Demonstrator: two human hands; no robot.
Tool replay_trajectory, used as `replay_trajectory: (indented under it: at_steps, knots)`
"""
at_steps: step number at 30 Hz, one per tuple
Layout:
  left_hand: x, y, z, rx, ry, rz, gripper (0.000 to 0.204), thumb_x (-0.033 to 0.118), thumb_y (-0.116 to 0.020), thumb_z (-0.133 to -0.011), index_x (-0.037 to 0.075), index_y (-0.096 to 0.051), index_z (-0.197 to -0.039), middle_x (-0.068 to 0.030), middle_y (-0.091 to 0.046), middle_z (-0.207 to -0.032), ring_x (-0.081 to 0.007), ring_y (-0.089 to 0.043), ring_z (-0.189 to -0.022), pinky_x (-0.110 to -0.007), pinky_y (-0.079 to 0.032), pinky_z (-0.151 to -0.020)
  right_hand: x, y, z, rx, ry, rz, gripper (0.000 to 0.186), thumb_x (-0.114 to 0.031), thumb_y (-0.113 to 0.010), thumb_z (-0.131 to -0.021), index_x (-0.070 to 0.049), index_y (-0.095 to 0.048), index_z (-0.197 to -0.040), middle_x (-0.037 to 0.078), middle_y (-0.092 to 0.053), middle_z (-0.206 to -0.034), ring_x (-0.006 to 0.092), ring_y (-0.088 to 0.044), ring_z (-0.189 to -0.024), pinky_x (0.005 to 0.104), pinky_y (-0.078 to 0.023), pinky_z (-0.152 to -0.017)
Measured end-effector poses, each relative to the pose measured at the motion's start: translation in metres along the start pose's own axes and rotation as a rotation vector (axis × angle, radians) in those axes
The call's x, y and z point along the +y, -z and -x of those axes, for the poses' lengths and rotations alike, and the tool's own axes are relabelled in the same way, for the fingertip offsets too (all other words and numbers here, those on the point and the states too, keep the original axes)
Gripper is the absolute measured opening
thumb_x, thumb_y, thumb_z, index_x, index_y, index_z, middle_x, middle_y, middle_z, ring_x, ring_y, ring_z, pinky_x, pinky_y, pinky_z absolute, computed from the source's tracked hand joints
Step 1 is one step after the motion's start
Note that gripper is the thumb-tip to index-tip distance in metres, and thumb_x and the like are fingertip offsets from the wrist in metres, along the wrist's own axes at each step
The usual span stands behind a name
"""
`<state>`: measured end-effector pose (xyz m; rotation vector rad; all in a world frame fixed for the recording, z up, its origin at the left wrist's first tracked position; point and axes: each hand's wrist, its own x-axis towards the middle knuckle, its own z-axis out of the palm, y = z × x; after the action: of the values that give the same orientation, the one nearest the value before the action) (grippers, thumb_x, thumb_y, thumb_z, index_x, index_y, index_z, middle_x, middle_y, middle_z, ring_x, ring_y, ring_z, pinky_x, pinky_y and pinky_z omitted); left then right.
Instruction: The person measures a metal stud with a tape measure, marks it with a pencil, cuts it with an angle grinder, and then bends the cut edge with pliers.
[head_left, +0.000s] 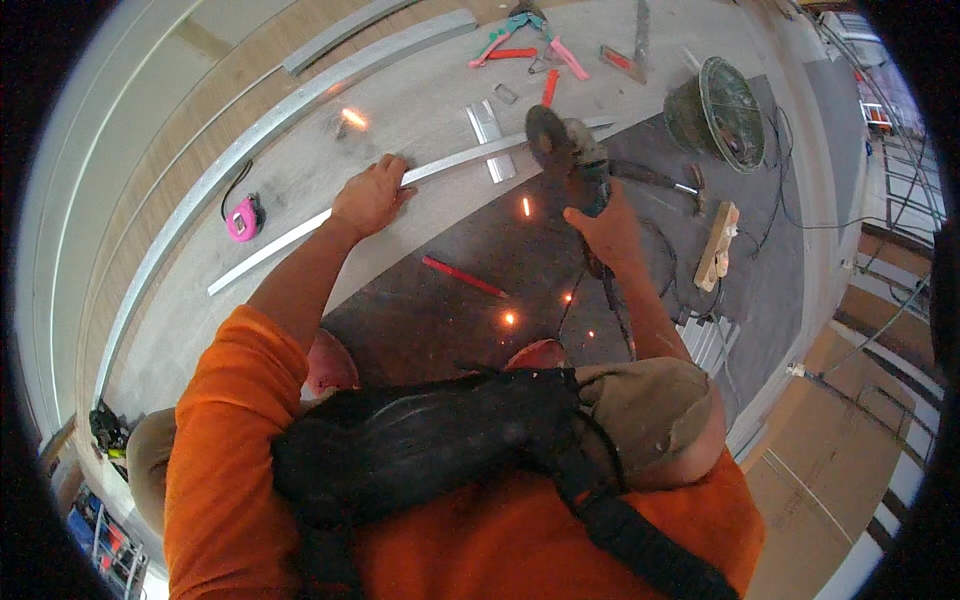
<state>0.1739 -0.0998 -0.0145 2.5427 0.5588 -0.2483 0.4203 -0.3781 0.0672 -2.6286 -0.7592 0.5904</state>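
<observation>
My left hand (372,197) presses down on a long thin metal profile (280,245), its fingers wrapped over the bar. The profile slants across the floor and lies over a short, wider metal channel piece (490,140). My right hand (610,228) grips an angle grinder (587,180). Its dark round disc (547,138) stands at the profile, near its far right end; whether the two touch I cannot tell. Bright orange sparks (526,206) glow around the floor. A red pencil (465,276) lies between my arms.
A pink tape measure (242,218) lies at left, beside a long curved-looking metal rail (200,215). Pink-and-green snips (520,38) lie at the far side. To the right are a hammer (650,178), a dirty bucket (732,115), a power strip (717,247) and loose cables.
</observation>
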Motion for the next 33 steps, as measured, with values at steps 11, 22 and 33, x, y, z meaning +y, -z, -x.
replay_trajectory:
  at_steps: [11, 22, 33]
  knots:
    - [-0.003, 0.0, 0.003, 0.011, -0.008, 0.032, 0.036, 0.028, -0.062, -0.096, 0.005, -0.049, -0.121, -0.0167, -0.056, -0.124, -0.0388, -0.062, -0.112, -0.049, -0.053, -0.09, 0.009, -0.001, -0.007, 0.02, 0.012, 0.068, 0.076, -0.036, -0.083, -0.072, 0.0, -0.051, -0.132, 0.025, -0.067, -0.117, 0.0399, -0.064, -0.111, 0.046, -0.049, -0.095]
    - [-0.005, -0.004, 0.003, 0.053, -0.001, -0.003, 0.033, 0.028, -0.06, -0.098, 0.004, -0.048, -0.118, -0.0156, -0.057, -0.12, -0.0374, -0.063, -0.11, -0.05, -0.055, -0.089, 0.003, 0.0, -0.009, 0.016, 0.106, 0.036, 0.099, -0.033, -0.084, -0.071, 0.002, -0.036, -0.15, 0.03, -0.06, -0.13, 0.0419, -0.059, -0.123, 0.045, -0.046, -0.104]
    - [-0.008, -0.004, -0.001, 0.026, -0.004, -0.004, 0.036, 0.029, -0.062, -0.096, 0.005, -0.049, -0.12, -0.0171, -0.058, -0.12, -0.0375, -0.064, -0.109, -0.05, -0.054, -0.087, 0.03, -0.019, -0.006, 0.057, 0.01, -0.009, 0.075, -0.027, -0.085, -0.07, 0.0, -0.053, -0.132, 0.023, -0.068, -0.117, 0.036, -0.066, -0.11, 0.0429, -0.05, -0.095]
